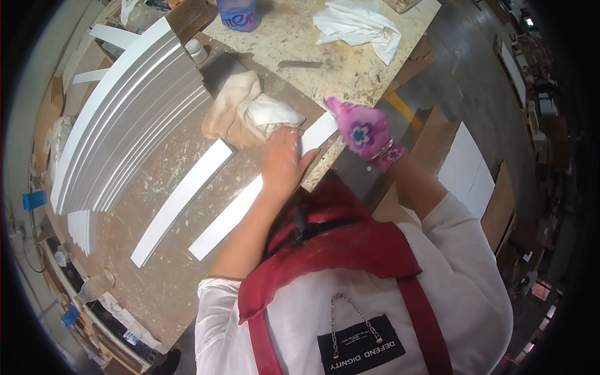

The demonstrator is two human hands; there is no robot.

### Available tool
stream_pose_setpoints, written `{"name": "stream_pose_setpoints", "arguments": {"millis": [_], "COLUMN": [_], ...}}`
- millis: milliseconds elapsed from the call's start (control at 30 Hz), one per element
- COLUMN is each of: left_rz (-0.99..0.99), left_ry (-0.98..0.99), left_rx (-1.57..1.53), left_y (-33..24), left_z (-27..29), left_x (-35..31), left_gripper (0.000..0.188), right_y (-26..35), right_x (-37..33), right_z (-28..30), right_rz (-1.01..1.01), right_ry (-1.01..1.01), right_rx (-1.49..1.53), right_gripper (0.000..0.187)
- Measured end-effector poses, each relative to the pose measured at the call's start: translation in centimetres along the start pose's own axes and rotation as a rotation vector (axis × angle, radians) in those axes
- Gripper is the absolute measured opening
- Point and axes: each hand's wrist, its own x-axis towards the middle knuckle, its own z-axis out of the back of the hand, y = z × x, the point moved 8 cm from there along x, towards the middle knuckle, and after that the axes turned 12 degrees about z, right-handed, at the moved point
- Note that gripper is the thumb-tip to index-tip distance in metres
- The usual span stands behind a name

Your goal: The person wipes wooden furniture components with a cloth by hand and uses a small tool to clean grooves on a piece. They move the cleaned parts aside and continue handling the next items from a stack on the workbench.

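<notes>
A long white strip lies slantwise across the near edge of the worktable. My left hand is bare and grips it near the middle, thumb on the near side and fingers over the far side. My right hand, in a pink and purple flowered glove, is at the strip's far right end. Its fingers are closed together over that end, and what is in them, if anything, is hidden. A crumpled white cloth touches the fingertips of my left hand, with a tan cloth beside it.
Another white strip lies to the left. Beyond it stands a row of several curved white strips. A pale, stained board bears a white rag, a flat dark strip and a blue-purple bottle. Cardboard stands at right.
</notes>
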Motion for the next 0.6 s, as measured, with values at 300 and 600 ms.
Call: {"name": "stream_pose_setpoints", "arguments": {"millis": [300, 600], "left_rz": [0.001, 0.020], "left_ry": [-0.011, 0.017], "left_rx": [0.014, 0.002], "left_y": [0.1, 0.2], "left_z": [0.0, 0.2], "left_x": [0.0, 0.0], "left_gripper": [0.039, 0.039], "right_y": [0.1, -0.5], "right_x": [-0.3, -0.1], "right_z": [-1.1, -0.5], "right_rz": [0.113, -0.175], "right_ry": [-0.150, -0.037], "right_rx": [0.130, 0.226], "right_gripper": [0.018, 0.033]}}
